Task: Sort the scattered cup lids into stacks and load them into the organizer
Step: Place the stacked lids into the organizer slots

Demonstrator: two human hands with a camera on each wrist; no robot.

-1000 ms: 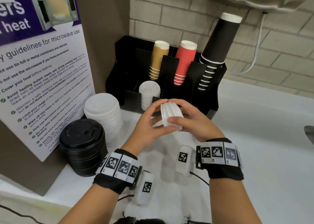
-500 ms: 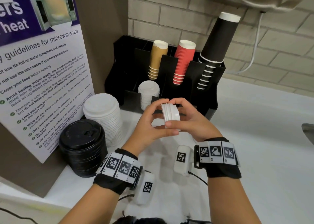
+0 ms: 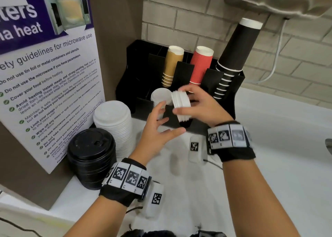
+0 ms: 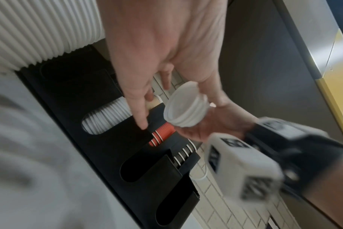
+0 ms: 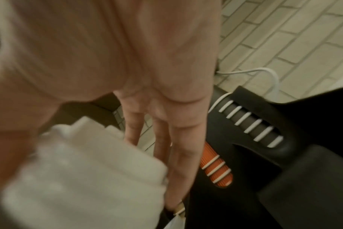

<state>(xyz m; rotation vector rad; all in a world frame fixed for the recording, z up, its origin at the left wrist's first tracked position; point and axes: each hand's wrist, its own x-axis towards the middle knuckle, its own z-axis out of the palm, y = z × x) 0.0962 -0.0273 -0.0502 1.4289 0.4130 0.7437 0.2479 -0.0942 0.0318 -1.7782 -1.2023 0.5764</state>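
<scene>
My right hand (image 3: 186,100) grips a small stack of white lids (image 3: 180,102) on edge, just above the front slots of the black organizer (image 3: 136,65). Just left of that stack my left hand (image 3: 170,118) hangs with spread fingers and holds nothing. In the left wrist view the lid stack (image 4: 186,110) sits in the right hand (image 4: 211,125), beside the left fingers (image 4: 139,108). One front slot holds small white lids (image 3: 160,95) (image 4: 106,120). The right wrist view shows the held lids (image 5: 84,178) blurred and close.
A tall stack of large white lids (image 3: 113,118) and a stack of black lids (image 3: 91,154) stand on the white counter (image 3: 269,164) to the left. Tan (image 3: 172,65), red (image 3: 200,65) and black cups (image 3: 233,53) fill the organizer's back. A poster board (image 3: 45,92) closes the left side.
Both hands squared the lid stack over the counter. Now the left hand has let go and opened, and the right hand has carried the stack forward over the organizer's front slots.
</scene>
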